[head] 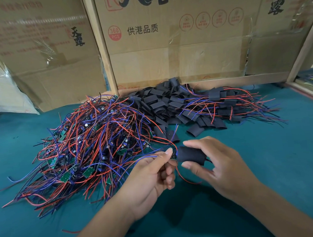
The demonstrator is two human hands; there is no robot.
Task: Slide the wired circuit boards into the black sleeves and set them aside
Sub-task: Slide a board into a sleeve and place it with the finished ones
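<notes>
- Far left of the grip, a tangled heap of wired circuit boards (90, 147) lies on the teal felt table (29, 231): small green boards, thin red, blue and black leads.
- The left hand (152, 176) pinches one circuit board (173, 156) at its exposed end, thumb and fingers closed on it.
- The right hand (221, 167) clamps the black sleeve (191, 155), a soft matte tube, between thumb and forefinger; the board sits mostly inside.
- Beyond the grip, flat empty sleeves (162, 106) are heaped.
- Farther right lie sleeved boards (229, 103), below cardboard boxes (174, 42).
</notes>
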